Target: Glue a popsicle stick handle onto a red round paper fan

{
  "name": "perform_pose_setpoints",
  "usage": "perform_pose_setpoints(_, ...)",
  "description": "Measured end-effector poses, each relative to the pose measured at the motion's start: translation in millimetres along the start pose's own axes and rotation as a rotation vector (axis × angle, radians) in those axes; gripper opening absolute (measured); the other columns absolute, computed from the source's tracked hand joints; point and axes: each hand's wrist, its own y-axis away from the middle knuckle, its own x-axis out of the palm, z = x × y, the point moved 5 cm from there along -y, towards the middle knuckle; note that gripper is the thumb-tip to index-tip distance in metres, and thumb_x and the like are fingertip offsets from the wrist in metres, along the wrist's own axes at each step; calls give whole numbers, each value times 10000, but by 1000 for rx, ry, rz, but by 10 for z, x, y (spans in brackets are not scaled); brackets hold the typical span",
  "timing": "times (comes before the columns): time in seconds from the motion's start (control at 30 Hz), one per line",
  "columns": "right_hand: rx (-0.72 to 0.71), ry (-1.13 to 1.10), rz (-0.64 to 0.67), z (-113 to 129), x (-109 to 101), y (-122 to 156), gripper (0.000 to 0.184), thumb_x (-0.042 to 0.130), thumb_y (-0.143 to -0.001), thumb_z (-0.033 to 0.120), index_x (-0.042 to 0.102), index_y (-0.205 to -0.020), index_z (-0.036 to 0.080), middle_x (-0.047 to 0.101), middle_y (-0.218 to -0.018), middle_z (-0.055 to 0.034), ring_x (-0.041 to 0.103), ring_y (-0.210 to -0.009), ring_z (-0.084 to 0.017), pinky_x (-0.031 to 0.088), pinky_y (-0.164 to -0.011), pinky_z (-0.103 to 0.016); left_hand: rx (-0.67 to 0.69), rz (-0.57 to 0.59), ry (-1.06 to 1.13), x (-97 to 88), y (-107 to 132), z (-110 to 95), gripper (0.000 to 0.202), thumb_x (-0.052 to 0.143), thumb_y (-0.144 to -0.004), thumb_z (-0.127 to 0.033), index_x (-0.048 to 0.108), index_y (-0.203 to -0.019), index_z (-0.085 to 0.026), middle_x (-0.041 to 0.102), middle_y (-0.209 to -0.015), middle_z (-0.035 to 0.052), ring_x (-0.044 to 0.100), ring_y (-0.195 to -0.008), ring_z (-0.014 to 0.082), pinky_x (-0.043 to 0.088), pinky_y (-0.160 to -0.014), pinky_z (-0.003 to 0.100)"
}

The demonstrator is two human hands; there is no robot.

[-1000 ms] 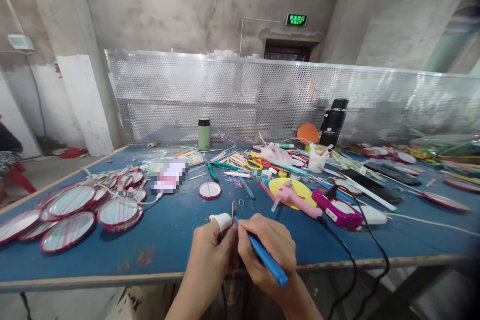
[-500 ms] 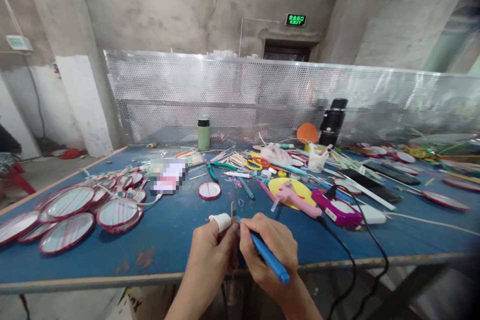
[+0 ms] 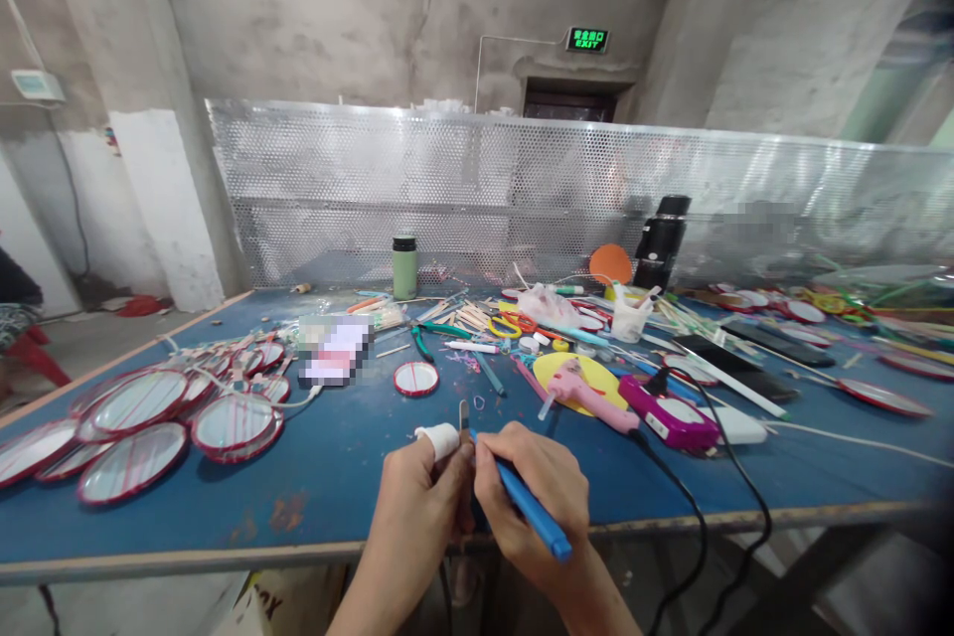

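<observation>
My left hand [image 3: 421, 502] is closed round a thin upright stick [image 3: 464, 414] near the front edge of the blue table [image 3: 335, 462]; its forefinger wears a white wrap [image 3: 439, 439]. My right hand [image 3: 537, 497] grips a blue pen-like tool [image 3: 531, 509], whose tip touches the stick just beside my left fingers. Both hands press close together over the table's front edge.
Several red-rimmed round mirrors [image 3: 141, 412] lie at the left, one small one [image 3: 415, 378] in the middle. A pink glue gun [image 3: 588, 393], a magenta device [image 3: 671, 417] with black cables, scissors, sticks and a green flask [image 3: 405, 266] crowd the back and right. A perforated metal screen [image 3: 522, 189] stands behind.
</observation>
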Motion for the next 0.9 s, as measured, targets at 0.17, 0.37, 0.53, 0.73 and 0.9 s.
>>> perform_pose_setpoints(0.17, -6, 15, -4, -3, -8, 4, 112, 589, -888, 74, 621, -908, 178, 638, -687, -8, 610, -607, -135, 487, -623, -271, -4, -3, 17, 1, -5, -6, 376, 536, -906, -491, 551, -680, -191, 515, -491, -34, 481, -441, 115, 354, -436, 196)
perform_pose_setpoints(0.37, -22, 26, 4, 1, -4, 24, 112, 591, -889, 76, 618, -918, 181, 668, -719, -18, 644, -642, -149, 502, -661, -287, -6, 7, 35, 19, -8, -19, 385, 542, -903, -496, 532, -666, -192, 508, -480, -40, 462, -434, 106, 347, -425, 189)
perform_pose_setpoints(0.53, -12, 31, 5, -6, 6, 21, 104, 590, -894, 80, 618, -917, 177, 668, -723, -24, 647, -650, -149, 499, -666, -287, -10, -1, 26, 9, -7, 9, 378, 532, -912, -489, 544, -683, -189, 512, -480, -40, 469, -432, 107, 345, -424, 188)
perform_pose_setpoints(0.73, -16, 31, -11, 13, -14, 5, 112, 592, -887, 68, 617, -905, 176, 660, -708, -19, 643, -642, -146, 499, -661, -284, -13, 3, 37, 10, 6, -5, 386, 537, -907, -498, 542, -678, -187, 508, -486, -35, 474, -443, 112, 351, -432, 194)
perform_pose_setpoints(0.9, -22, 27, 0, 13, -11, 18, 105, 589, -895, 77, 620, -916, 176, 670, -719, -24, 648, -647, -150, 497, -662, -289, -8, -5, 45, 11, 1, -33, 379, 549, -894, -492, 531, -669, -188, 489, -487, -42, 457, -439, 106, 341, -422, 190)
